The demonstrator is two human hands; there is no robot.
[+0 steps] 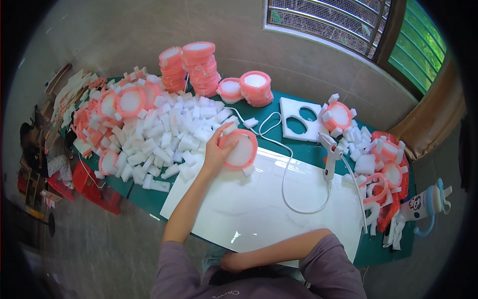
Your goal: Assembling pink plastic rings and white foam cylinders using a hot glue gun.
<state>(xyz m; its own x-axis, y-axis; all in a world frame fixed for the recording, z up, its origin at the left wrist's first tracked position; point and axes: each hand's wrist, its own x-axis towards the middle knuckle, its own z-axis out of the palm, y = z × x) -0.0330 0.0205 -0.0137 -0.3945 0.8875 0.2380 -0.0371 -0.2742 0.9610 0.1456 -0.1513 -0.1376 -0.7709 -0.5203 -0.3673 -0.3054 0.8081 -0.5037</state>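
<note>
My left hand (217, 152) is closed around a round foam disc (239, 150) with a pink rim and a white middle, above the left part of a glossy white board (239, 214). Small white blocks stick out at the disc's edge. My right hand (233, 262) rests low at my lap, just off the board's near edge, and its fingers are hidden. To the right, a white hot glue gun (328, 154) stands at the board's far edge, its cord curling over the board.
A heap of white foam blocks (164, 132) covers the table's left side, with pink-rimmed discs on it. Stacked pink discs (201, 70) stand by the wall. On the right are a foam sheet with round holes (314, 130), more blocked discs (338, 115) and a tumbler (420, 205).
</note>
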